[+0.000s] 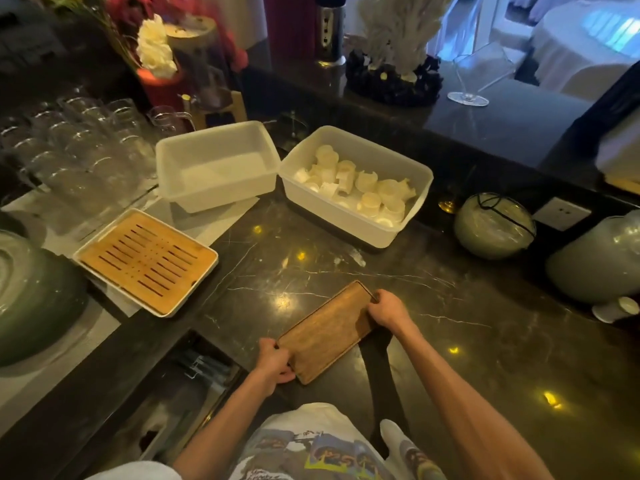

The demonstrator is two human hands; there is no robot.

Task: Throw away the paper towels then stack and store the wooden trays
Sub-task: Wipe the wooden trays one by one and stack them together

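Observation:
A dark brown wooden tray [327,332] lies at the near edge of the black marble counter [433,306], held at both short ends. My left hand [275,363] grips its near-left end and my right hand [386,308] grips its far-right end. Whether more trays lie under it is hidden. A lighter slatted bamboo tray in a white frame [145,261] rests on the counter to the left. I see no loose paper towels on the counter.
Two white plastic bins stand behind: an empty one [214,164] and one [356,183] holding several small white cups. Several glasses [76,150] crowd the far left. Grey-green ceramic pots [493,225] sit at right. An open shelf [187,386] shows below the counter edge.

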